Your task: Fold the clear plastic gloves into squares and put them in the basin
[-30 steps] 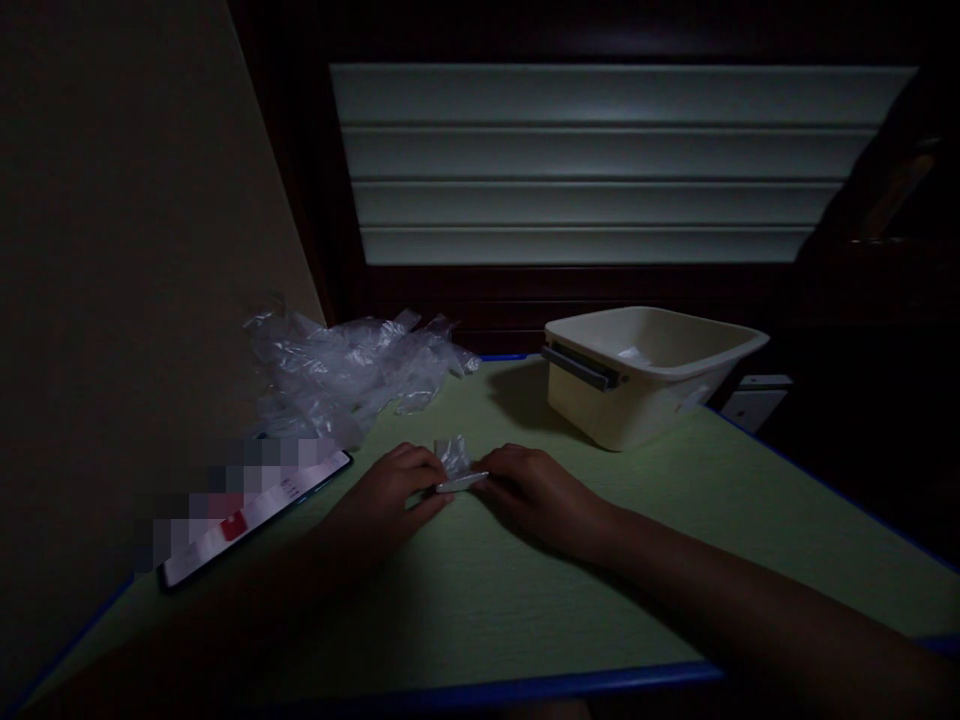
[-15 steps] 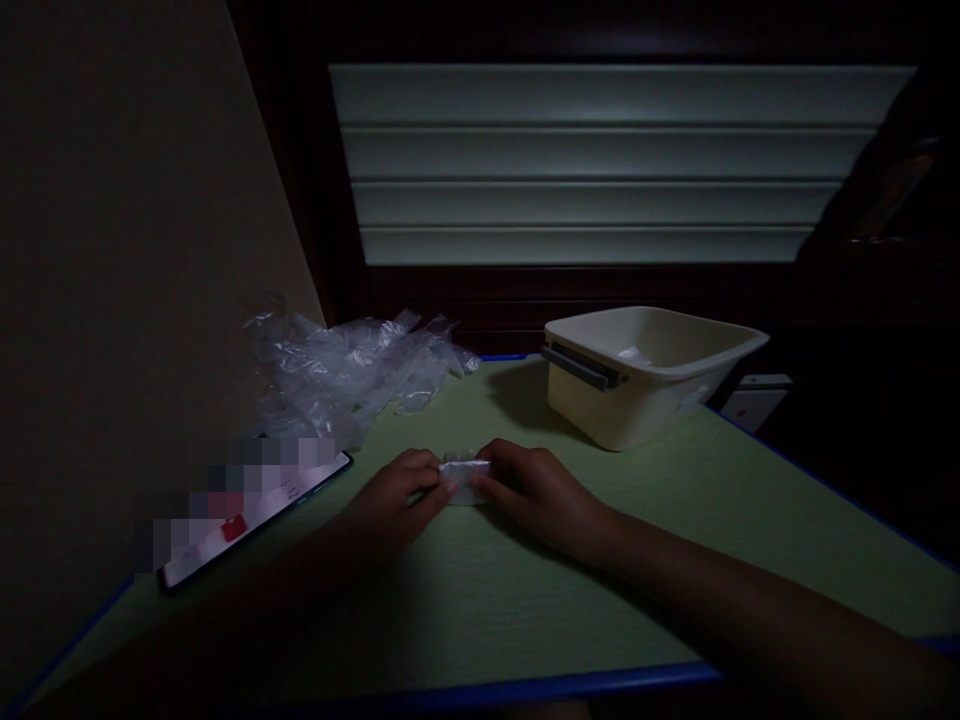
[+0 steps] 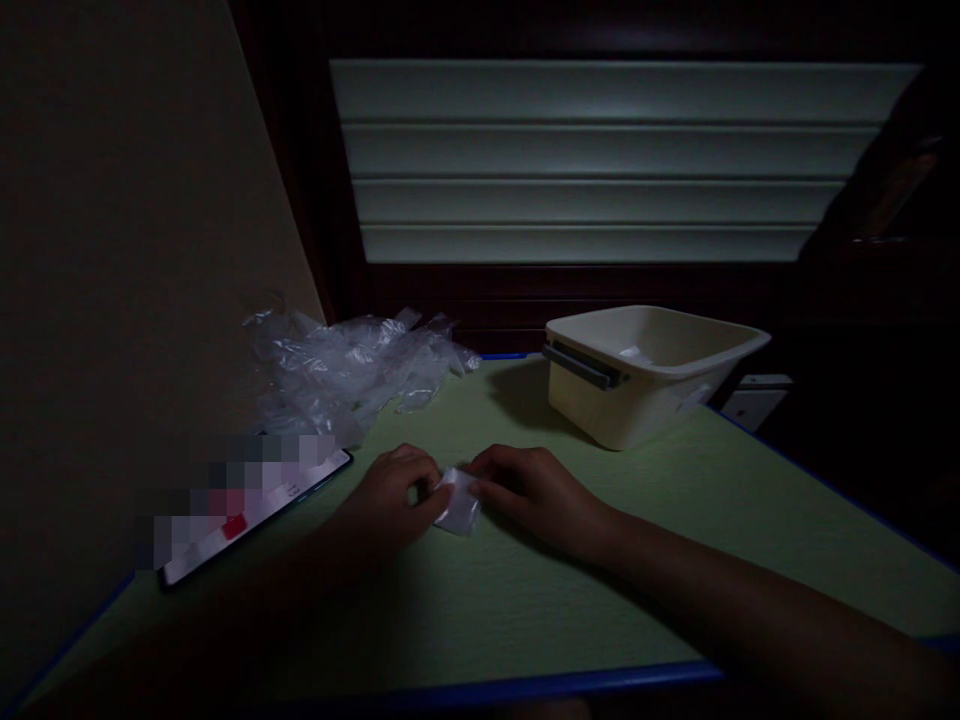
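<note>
Between my two hands is a small folded clear plastic bag [image 3: 460, 508], just above or on the green table. My left hand [image 3: 401, 495] pinches its left side between thumb and curled fingers. At the bag's upper right edge, the thumb and forefinger of my right hand [image 3: 525, 490] are closed on it. To the far left of the hands lies a heap of crumpled clear plastic bags [image 3: 360, 365].
A cream plastic bin [image 3: 600, 405] with a grey handle stands at the back right, a bit of plastic inside. A phone [image 3: 262, 515] with a lit screen lies at the left. The green table [image 3: 562, 620] has a blue edge; a slatted panel [image 3: 585, 160] rises behind.
The plastic bag has turned from a flat, level fold to a tilted packet hanging lower toward me. My left hand has shifted slightly; my right hand has hardly moved.
</note>
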### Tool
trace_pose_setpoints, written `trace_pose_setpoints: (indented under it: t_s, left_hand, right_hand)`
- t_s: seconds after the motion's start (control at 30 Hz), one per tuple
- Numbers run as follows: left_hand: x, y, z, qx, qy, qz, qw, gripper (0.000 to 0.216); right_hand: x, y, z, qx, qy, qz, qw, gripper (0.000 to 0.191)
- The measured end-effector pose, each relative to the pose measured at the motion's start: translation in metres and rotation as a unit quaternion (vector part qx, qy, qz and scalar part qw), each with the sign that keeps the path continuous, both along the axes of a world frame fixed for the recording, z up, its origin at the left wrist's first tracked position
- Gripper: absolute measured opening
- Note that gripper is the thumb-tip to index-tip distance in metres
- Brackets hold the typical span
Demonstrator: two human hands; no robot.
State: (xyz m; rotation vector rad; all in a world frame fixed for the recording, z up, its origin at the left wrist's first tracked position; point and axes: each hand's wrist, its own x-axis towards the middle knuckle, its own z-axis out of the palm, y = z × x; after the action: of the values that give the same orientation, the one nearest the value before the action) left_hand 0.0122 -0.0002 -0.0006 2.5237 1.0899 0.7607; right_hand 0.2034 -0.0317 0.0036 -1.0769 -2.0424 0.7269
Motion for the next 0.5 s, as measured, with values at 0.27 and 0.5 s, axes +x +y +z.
trace_pose_setpoints:
  t_s: [0.27, 0.5]
  left_hand:
    - [-0.0027, -0.0066, 0.0025, 0.070, 0.056, 0.059, 0.994, 0.010]
    - [-0.0037, -0.0087, -0.0027, 0.067, 0.076, 0.039, 0.994, 0.015]
  right_hand:
    - [-0.0016, -0.0011, 0.0010, 0.024, -0.010, 0.018, 1.000, 0.014]
    - [-0.0016, -0.0013, -0.0005, 0.030, -0.024, 0.009, 0.999, 0.015]
